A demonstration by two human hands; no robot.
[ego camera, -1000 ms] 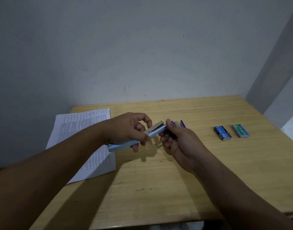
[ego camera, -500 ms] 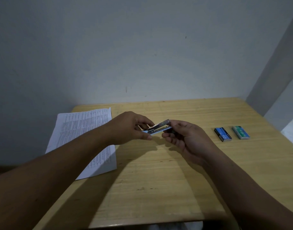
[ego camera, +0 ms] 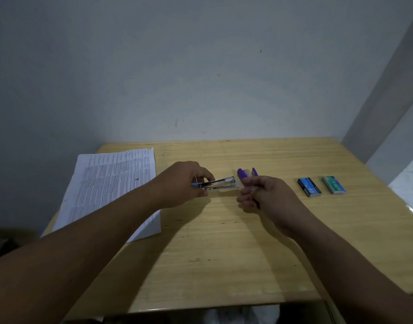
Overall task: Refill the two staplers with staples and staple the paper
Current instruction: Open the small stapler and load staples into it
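Observation:
My left hand (ego camera: 184, 183) grips the light blue stapler (ego camera: 220, 184) near its rear, low over the table, with its metal magazine showing and its nose pointing right. My right hand (ego camera: 263, 197) hovers just right of the stapler's nose, fingers curled with nothing clearly in them. A purple stapler (ego camera: 245, 176) lies on the table just behind my right hand, partly hidden by it. Printed paper sheets (ego camera: 112, 183) lie at the left of the table. Two staple boxes sit at the right: a blue one (ego camera: 309, 187) and a green one (ego camera: 334, 184).
The wooden table (ego camera: 224, 253) stands against a grey wall, with a wall corner at the far right. Its front edge runs along the bottom of the view.
My right hand let go of the blue stapler's nose and drew back to the right. My left hand lowered the stapler toward the table, and the purple stapler came into sight.

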